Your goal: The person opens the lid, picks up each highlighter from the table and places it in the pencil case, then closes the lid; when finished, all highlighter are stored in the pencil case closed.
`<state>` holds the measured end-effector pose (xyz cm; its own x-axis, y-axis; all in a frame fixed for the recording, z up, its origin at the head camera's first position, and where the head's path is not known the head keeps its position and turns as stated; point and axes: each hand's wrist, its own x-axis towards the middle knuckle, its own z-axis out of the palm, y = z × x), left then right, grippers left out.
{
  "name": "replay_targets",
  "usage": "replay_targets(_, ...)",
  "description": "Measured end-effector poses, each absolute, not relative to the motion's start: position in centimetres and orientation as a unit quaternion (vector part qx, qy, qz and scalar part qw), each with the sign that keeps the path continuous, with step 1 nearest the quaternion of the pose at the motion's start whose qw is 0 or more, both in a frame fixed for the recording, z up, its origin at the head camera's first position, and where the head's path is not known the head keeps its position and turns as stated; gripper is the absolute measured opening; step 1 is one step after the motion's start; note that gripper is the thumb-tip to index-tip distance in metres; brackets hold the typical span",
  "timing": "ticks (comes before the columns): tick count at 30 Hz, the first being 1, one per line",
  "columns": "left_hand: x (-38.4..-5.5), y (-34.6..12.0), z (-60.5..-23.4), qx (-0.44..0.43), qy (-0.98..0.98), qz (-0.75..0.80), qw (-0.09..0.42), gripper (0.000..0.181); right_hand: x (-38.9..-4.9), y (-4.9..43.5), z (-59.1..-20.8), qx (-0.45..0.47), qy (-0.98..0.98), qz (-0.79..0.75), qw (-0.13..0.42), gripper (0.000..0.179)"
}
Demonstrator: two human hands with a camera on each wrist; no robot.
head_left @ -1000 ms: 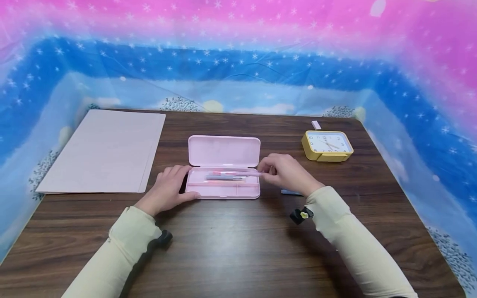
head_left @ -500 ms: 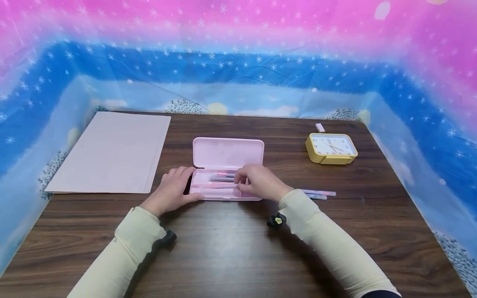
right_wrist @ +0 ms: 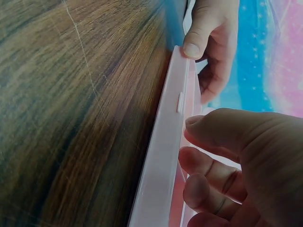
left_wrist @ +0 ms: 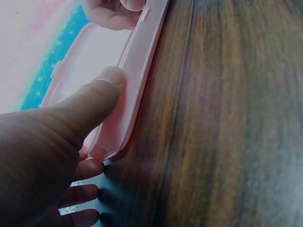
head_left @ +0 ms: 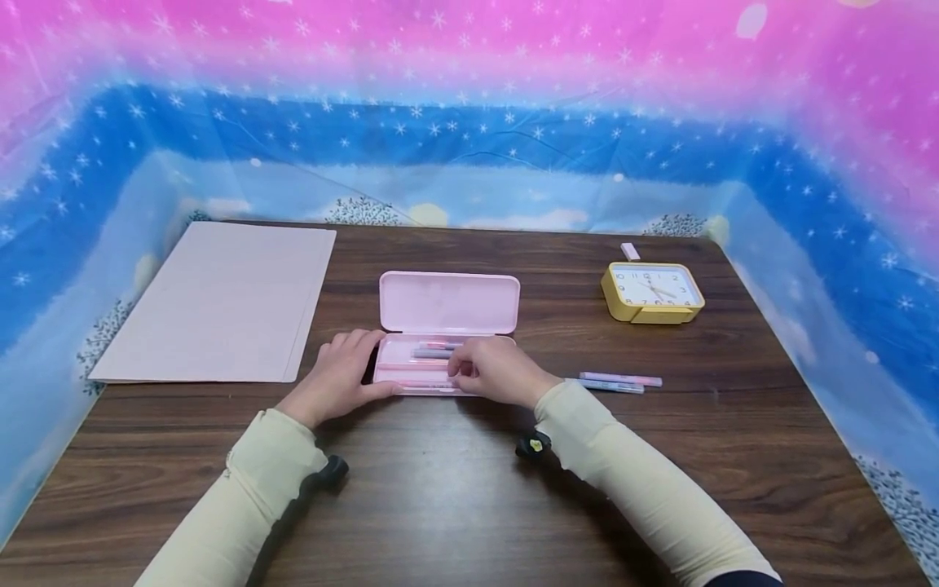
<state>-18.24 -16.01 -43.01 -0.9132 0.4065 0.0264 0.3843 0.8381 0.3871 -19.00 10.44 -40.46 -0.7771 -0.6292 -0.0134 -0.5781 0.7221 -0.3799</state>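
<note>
A pink pencil case (head_left: 449,303) lies with its lid up in the middle of the table. My left hand (head_left: 333,379) holds its left end, thumb on the front rim (left_wrist: 135,94) and fingers round the side. Over the case's right half is my right hand (head_left: 502,371), fingers curled. Its thumb and fingertips dip in by the front compartment at a slim pen (head_left: 440,386), whose right end they hide. The right wrist view shows the thumb (right_wrist: 203,125) just inside the rim. Several pens (head_left: 433,354) lie in the back compartment.
Two pens (head_left: 620,380) lie side by side on the table, right of the case. A yellow alarm clock (head_left: 653,293) stands at the back right, with a small eraser (head_left: 630,251) behind it. Large white sheets (head_left: 213,302) lie at the left. A patterned cloth surrounds the table.
My right hand has carried a pen from the case's right edge leftward and down into the front compartment. The two pens on the table have come into view. The left hand stays on the case.
</note>
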Motion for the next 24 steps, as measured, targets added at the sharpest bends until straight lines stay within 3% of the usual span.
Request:
replay_targets(14, -18.0, -16.0, -42.7, 0.211, 0.957, 0.199, 0.026, 0.084, -18.5, 11.5, -39.0, -0.286, 0.925, -0.231, 0.094, 0.013)
replay_targets(24, -18.1, -15.9, -42.7, 0.213, 0.957, 0.196, 0.025, 0.086, -18.6, 17.7, -36.8, -0.239, 0.937, -0.25, 0.042, 0.016)
